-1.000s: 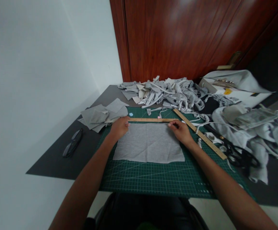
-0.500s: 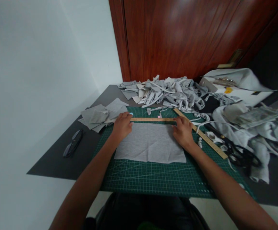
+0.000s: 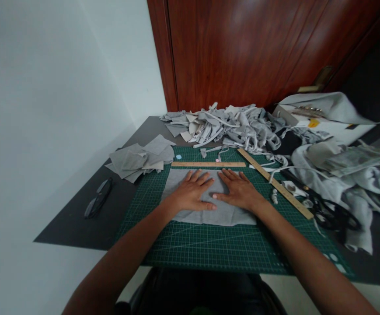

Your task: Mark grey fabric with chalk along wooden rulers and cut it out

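Both hands, left hand and right hand, lie flat and released on grey cloth mid-frame; wooden ruler just above, scrap pile beyond

The gray cloth square is soft, matt knit fabric with a fine, slightly fuzzy face, lying smooth and nearly free of wrinkles. The cutting mat looks like matt green plastic or rubber, printed with pale grid lines. Both rulers, the short ruler and the long ruler, are pale bare wood with a dull finish. The pile of scraps and the stack of cut squares are the same matt gray cloth. The tabletop is dark, smooth and matt. The door is reddish wood with a glossy varnish. The scissors have dark handles with a slight sheen.
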Tool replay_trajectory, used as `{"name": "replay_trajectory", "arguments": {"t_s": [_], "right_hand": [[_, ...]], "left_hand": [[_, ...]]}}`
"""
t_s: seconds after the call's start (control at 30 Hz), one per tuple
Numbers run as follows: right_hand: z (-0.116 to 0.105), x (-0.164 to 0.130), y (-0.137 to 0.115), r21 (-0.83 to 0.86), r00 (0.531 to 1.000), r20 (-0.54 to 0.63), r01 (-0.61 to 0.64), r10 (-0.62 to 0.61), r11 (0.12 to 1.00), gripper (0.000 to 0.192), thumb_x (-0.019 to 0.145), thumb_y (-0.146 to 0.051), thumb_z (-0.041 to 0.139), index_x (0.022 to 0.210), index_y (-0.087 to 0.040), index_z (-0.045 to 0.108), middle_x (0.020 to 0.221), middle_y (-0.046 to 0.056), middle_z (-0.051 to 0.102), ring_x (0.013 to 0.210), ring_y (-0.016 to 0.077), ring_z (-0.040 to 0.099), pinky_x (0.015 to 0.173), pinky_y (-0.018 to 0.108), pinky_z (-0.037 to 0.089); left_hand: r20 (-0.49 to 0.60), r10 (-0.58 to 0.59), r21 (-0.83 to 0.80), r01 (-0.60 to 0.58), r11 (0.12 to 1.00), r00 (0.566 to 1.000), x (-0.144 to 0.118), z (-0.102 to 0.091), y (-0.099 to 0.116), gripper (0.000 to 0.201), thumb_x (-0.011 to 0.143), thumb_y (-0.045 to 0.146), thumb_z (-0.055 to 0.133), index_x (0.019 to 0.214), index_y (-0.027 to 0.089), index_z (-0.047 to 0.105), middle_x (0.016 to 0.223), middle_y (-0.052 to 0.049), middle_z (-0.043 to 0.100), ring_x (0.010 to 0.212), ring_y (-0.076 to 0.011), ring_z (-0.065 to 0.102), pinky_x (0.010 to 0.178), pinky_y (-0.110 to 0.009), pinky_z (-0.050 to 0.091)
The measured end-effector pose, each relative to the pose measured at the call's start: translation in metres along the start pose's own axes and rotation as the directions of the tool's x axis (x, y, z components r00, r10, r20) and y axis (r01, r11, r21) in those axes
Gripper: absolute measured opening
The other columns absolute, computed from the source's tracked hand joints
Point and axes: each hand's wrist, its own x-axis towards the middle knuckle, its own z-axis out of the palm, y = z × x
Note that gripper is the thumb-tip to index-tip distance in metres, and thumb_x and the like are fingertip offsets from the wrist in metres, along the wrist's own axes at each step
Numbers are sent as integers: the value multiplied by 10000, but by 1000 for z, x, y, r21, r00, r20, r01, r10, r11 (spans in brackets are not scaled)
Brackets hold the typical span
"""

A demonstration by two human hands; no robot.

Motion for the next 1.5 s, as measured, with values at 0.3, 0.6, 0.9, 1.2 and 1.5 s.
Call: {"name": "replay_trajectory", "arguments": {"t_s": [0.3,0.6,0.9,1.2,1.5], "right_hand": [[5,-2,2,-17,972,-232,-48,43,999,942,923,-797,484,1590,-136,400,1624,296,411,1531,492,316,1202,767,136],[-1,-4,-6,211,983,-48,184,-178,960,564,874,-587,737,1274,-205,627,1244,157,594,1153,356,576,1012,563,469],[3,-2,7,209,975,-34,223,-221,952,377,973,-358,594,1340,-275,581,1377,119,546,1255,318,507,1063,512,406],[-3,0,3,200,982,-18,187,-187,962,360,934,-354,644,1277,-257,596,1389,134,543,1256,343,527,1057,533,405],[-2,0,4,214,976,-68,218,-209,952,498,891,-560,738,1270,-261,613,1362,129,560,1256,348,543,1075,551,416]], "left_hand": [[10,1,8,-1,1000,1000,0,-2,1,1062,802,902,542,1619,248,364,1717,-149,289,1613,-419,129,1284,-613,69],[-43,44,90,-40,995,998,0,-11,8,1180,736,931,586,1608,163,380,1704,-209,289,1619,-424,81,1291,-601,-4],[-207,375,46,-373,927,904,-4,0,83,759,926,626,670,1508,172,495,1605,-172,443,1519,-344,361,1246,-493,308],[-255,271,-137,-312,940,928,-3,14,99,255,954,448,714,980,198,761,1083,-62,676,1102,-249,587,988,-409,490],[-137,404,-100,-418,903,905,-10,14,105,538,950,564,651,1349,203,662,1179,-112,677,1171,-312,567,1065,-496,443]]}}
